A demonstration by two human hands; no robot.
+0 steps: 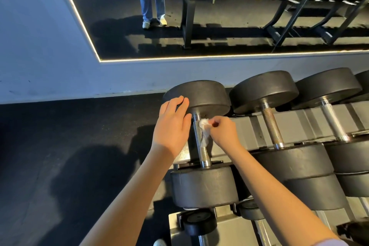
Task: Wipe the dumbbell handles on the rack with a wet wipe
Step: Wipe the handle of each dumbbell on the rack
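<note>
The leftmost dumbbell on the rack has black round heads and a knurled steel handle [201,146]. My right hand [221,131] pinches a crumpled white wet wipe [204,130] against the upper part of that handle. My left hand [172,126] hovers just left of the handle with straight fingers, its fingertips at the far head [207,96]. Two more dumbbells with steel handles [272,128] [333,124] lie to the right on the same tier.
The grey rack [303,124] runs off to the right, with smaller dumbbells [199,223] on a lower tier. Dark rubber floor [69,146] lies to the left. A wall mirror [219,16] behind reflects the rack and a person's legs.
</note>
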